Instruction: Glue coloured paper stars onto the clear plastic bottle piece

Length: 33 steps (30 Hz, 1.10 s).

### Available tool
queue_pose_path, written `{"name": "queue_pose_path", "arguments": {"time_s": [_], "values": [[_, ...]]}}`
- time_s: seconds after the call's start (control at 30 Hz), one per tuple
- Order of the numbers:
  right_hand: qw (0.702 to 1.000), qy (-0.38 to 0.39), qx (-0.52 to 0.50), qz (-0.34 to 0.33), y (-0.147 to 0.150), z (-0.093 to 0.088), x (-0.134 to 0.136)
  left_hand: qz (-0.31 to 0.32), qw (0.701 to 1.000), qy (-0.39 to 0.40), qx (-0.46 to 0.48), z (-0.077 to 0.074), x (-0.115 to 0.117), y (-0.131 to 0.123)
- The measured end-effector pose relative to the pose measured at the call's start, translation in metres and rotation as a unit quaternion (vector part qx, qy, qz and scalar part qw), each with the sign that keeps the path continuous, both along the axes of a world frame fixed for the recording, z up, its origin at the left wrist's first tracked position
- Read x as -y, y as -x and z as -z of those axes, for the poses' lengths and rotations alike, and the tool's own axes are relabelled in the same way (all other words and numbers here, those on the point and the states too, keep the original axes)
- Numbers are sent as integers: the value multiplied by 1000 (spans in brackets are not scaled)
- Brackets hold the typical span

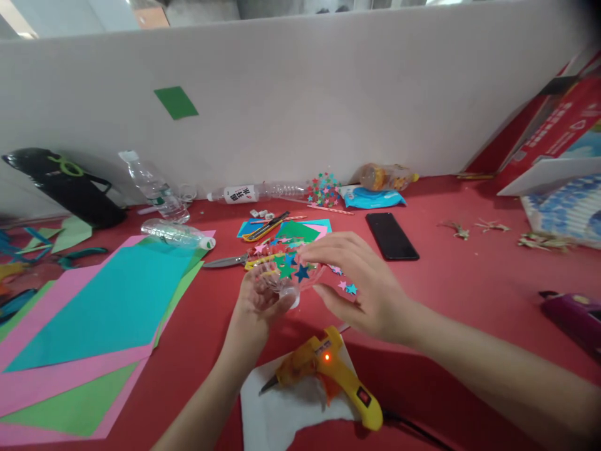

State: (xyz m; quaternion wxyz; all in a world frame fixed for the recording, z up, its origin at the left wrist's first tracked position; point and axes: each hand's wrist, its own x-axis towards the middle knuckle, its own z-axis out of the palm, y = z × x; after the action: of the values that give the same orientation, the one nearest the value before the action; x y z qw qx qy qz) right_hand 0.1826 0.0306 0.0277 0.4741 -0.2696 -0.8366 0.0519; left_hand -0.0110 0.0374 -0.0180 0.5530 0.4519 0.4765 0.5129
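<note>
My left hand [261, 294] grips a clear plastic bottle piece [282, 282] with a white cap at its lower end, above the middle of the red table. Green, dark blue and pink paper stars [302, 272] show on the piece. My right hand [361, 285] is just right of it, thumb and fingers apart and curved towards it; whether the fingertips touch the plastic is hard to tell. Behind lie scissors [225, 262] with yellow handles, partly hidden. Loose pink and blue stars [350, 289] lie beneath my right hand.
In front, a yellow glue gun [347, 376] with a lit red light rests on white paper [267, 416]. Coloured sheets [103, 307] cover the left. Behind are a utility knife [267, 227], bottles [162, 197] and a star-covered piece [323, 190]. A phone [391, 236] lies right.
</note>
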Motion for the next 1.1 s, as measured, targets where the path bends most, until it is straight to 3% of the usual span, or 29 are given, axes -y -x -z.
{"name": "queue_pose_path", "arguments": {"time_s": [0.2, 0.5, 1.1], "values": [[999, -1, 14, 52, 1, -1, 1, -1, 1000, 1, -4, 0, 3, -2], [977, -143, 77, 136, 0, 7, -1, -10, 1000, -9, 8, 7, -1, -2], [987, -96, 47, 121, 4, 11, 2, -18, 999, -40, -5, 13, -1, -3]]}}
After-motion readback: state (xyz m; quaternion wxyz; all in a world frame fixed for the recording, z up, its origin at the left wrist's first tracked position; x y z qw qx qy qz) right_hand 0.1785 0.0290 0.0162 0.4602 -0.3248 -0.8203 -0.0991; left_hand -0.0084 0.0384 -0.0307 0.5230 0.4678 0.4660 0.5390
